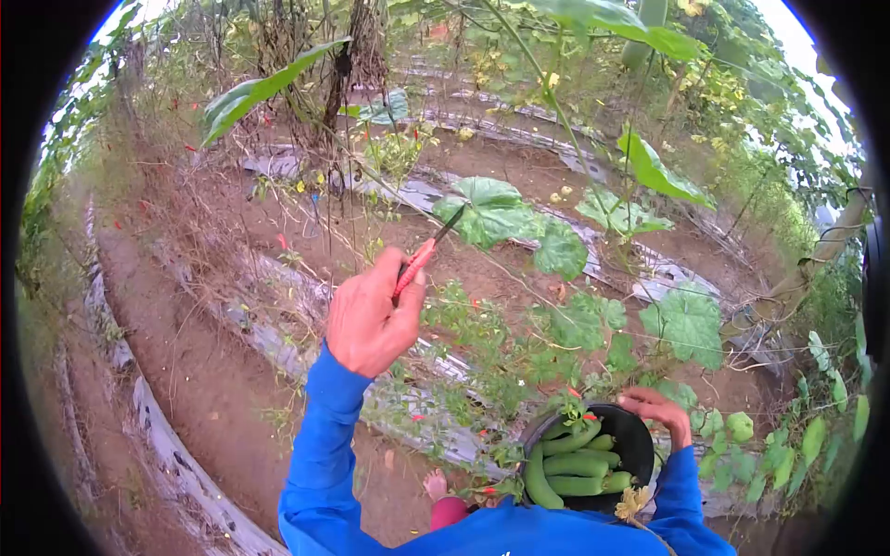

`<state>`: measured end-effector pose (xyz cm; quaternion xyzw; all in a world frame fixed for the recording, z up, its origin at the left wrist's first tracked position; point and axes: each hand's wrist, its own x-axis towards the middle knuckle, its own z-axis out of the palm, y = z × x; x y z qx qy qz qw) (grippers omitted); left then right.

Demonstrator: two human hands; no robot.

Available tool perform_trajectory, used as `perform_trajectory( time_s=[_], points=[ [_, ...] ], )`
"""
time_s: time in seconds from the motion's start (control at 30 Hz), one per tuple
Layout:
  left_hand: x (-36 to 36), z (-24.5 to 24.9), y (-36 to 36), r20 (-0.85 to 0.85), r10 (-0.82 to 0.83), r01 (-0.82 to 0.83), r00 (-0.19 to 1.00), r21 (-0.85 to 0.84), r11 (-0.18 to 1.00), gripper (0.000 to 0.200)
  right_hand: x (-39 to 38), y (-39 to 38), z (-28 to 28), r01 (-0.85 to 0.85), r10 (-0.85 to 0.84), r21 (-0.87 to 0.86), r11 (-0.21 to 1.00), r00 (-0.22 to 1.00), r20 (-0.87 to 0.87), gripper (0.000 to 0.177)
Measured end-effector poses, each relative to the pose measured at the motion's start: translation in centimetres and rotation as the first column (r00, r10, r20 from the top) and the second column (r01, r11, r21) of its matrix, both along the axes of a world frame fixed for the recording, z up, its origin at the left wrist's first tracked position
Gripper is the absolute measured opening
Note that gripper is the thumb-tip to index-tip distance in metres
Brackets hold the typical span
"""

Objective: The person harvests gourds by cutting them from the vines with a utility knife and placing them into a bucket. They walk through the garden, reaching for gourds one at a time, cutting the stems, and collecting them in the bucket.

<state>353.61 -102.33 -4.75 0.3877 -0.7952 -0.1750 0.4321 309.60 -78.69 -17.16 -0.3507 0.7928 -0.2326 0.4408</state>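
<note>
My left hand (373, 313) is raised in the middle of the view, its fingers closed around a red-handled cutting tool (419, 262). The tool's slim dark blade points up and right, its tip overlapping a broad green leaf (493, 211) in this view. Low on the right, my right hand (656, 410) grips the rim of a black bucket (636, 443) held against my body. Several long green gourds (575, 465) lie inside the bucket. A dried yellowish flower (633, 503) hangs at its near edge.
Leafy vines and stems surround my hands, with a long green gourd (652, 17) hanging at the top. Low plants with red peppers (283, 242) grow along plastic-covered rows (171, 445). A bare foot (435, 484) stands on the brown soil below.
</note>
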Motion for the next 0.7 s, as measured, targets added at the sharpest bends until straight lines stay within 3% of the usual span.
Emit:
perform_trajectory(
  time_s=[0.03,0.07,0.13,0.23,0.3,0.37,0.4,0.43,0.57,0.63,0.7],
  points=[
    [-0.4,0.7,-1.2,-0.001,-0.022,0.022,1.0,-0.02,1.0,0.014,0.5,-1.2,2.5,-0.171,0.172,0.077,0.982,0.985,-0.008,0.051],
    [-0.6,1.2,-2.6,-0.003,-0.039,0.039,0.999,-0.024,0.999,0.014,0.9,-2.0,5.0,-0.154,0.156,0.074,0.985,0.988,-0.011,0.051],
    [-3.0,2.1,-5.1,0.063,-0.047,0.059,0.997,-0.204,0.977,0.015,0.0,-2.5,9.2,-0.215,0.243,-0.172,0.961,0.957,0.161,0.037],
    [-6.9,5.5,-8.0,0.19,0.017,0.032,0.982,-0.254,0.967,0.014,-0.4,-4.9,16.6,-0.263,0.3,-0.496,0.828,0.954,-0.005,0.033],
    [-9.9,7.3,-10.4,0.259,0.11,-0.014,0.96,-0.346,0.938,0.013,-1.1,-8.1,20.6,-0.317,0.286,-0.597,0.737,0.946,-0.15,0.033],
    [-13.0,8.6,-12.9,0.23,0.084,0.026,0.97,-0.44,0.898,0.014,-1.4,-12.3,24.1,-0.33,0.188,-0.631,0.702,0.941,-0.283,0.032],
    [-14.3,9.0,-14.3,0.194,0.088,0.026,0.977,-0.519,0.854,0.015,-3.8,-15.3,25.0,-0.455,0.181,-0.609,0.649,0.871,-0.458,0.039],
    [-15.6,8.9,-16.2,0.09,-0.049,0.094,0.995,-0.614,0.783,0.016,-3.0,-17.5,27.3,-0.419,0.073,-0.549,0.724,0.837,-0.543,0.052],
    [-19.8,14.9,-18.5,0.332,-0.011,0.192,0.943,-0.519,0.833,0.019,-9.2,-28.8,31.5,-0.381,-0.097,-0.734,0.562,0.851,-0.516,0.081],
    [-24.0,18.1,-22.8,0.233,0.171,-0.03,0.957,-0.509,0.86,0.023,-12.5,-36.4,35.0,-0.332,-0.287,-0.835,0.438,0.829,-0.48,0.092],
    [-23.6,20.2,-24.5,0.18,0.148,-0.027,0.972,-0.546,0.838,0.023,-11.2,-38.6,37.3,-0.303,-0.307,-0.862,0.406,0.844,-0.441,0.094]
  ],
)
